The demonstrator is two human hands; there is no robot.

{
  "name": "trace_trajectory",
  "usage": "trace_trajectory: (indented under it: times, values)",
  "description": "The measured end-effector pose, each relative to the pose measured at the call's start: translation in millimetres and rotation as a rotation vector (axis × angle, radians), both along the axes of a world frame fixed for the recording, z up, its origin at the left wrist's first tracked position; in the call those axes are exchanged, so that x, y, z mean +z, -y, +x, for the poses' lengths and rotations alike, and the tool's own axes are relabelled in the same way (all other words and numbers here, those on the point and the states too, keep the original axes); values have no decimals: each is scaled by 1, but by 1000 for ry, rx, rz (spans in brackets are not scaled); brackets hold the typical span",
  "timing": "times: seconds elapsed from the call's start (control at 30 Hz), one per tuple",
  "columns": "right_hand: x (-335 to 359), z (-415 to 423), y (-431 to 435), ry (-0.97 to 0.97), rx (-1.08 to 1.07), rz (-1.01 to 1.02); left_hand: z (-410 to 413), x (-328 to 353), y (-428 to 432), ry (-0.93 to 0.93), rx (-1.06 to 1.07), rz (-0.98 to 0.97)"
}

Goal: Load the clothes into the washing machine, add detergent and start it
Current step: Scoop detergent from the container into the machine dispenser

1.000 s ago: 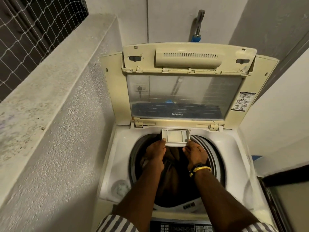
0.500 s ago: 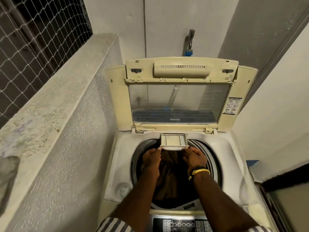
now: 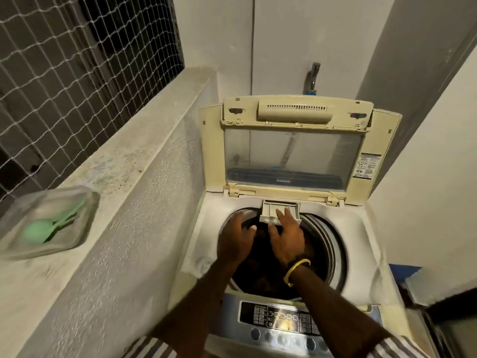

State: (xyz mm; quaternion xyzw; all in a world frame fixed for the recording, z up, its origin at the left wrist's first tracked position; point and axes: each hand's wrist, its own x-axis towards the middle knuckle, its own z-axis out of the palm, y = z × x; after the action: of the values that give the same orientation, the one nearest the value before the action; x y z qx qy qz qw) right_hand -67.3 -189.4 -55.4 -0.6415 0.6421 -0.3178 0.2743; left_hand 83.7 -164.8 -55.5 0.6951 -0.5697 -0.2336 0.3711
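Washing machine (image 3: 366, 228): a top-loading unit, white body with a yellowed cream lid (image 3: 291, 140), standing against the rear wall beside a rough concrete ledge (image 3: 144, 161) on its left. Lid is raised upright; its transparent window shows a dark band along the lower edge, and a printed label sits on the right frame. Round drum opening (image 3: 327, 244) is ringed in grey. Clothes (image 3: 268, 275), dark and brownish, lie inside the drum. Detergent drawer (image 3: 273, 210), a small cream tray, projects from the rear rim over the drum opening. Control panel (image 3: 278, 319) at the front edge is grey-blue, with a lit display and round buttons.

Left hand (image 3: 236, 242) hovers over the left part of the drum opening, fingers spread and relaxed, holding nothing. Right hand (image 3: 286, 236) reaches to the drawer with fingers extended, fingertips resting on the drawer's front edge; no grasp is visible. A yellow bangle (image 3: 295, 271) encircles the right wrist.

A translucent container (image 3: 85, 223) holding a green scoop (image 3: 38, 229) sits on the ledge, well apart from the machine; it appears blurred.
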Motion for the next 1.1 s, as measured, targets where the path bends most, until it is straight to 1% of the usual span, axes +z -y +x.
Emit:
trace_trajectory:
  times: [0.13, 0.33, 0.57, 0.7, 0.87, 1.1]
  values:
    - [9, 4, -9, -21, 137, -82, 4, 3, -24, 144, -41, 20]
    - [30, 5, -25, 1, 319, -189, -8, 25, -61, 280, 55, -46]
    - [56, 11, -49, 90, 459, -268, -24, 59, -105, 316, 211, -122]
    - [69, 19, -65, 170, 515, -305, -27, 73, -130, 283, 348, -171]
    - [91, 44, -82, 280, 582, -348, -14, 100, -154, 306, 465, -275]
    - [122, 94, -104, 431, 664, -340, 18, 146, -182, 343, 653, -369]
